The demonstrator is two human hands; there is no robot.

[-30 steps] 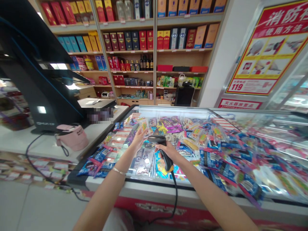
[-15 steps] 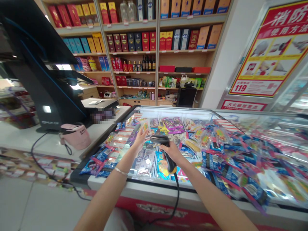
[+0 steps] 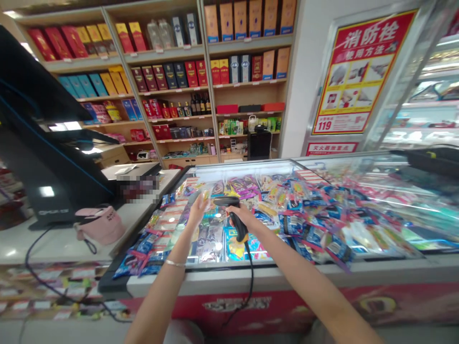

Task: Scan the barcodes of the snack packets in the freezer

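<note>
My right hand (image 3: 241, 217) is wrapped round the handle of a black barcode scanner (image 3: 231, 210) with a yellow band and a black cable hanging down. Its head points left at a small clear snack packet (image 3: 205, 195) that my left hand (image 3: 198, 210) pinches and holds up. Both hands hover over the glass lid of a chest freezer (image 3: 251, 277) filled with several coloured ice-cream packets.
A black checkout terminal (image 3: 43, 157) stands on the white counter at the left, with a pink cap (image 3: 98, 224) and a black cable beside it. Wooden shelves (image 3: 201, 86) of boxed bottles line the back wall. A red fire-hydrant poster (image 3: 355, 76) hangs right.
The view has swung right and pulled back a little. Both hands keep their hold, with scanner and packet still close together over the freezer.
</note>
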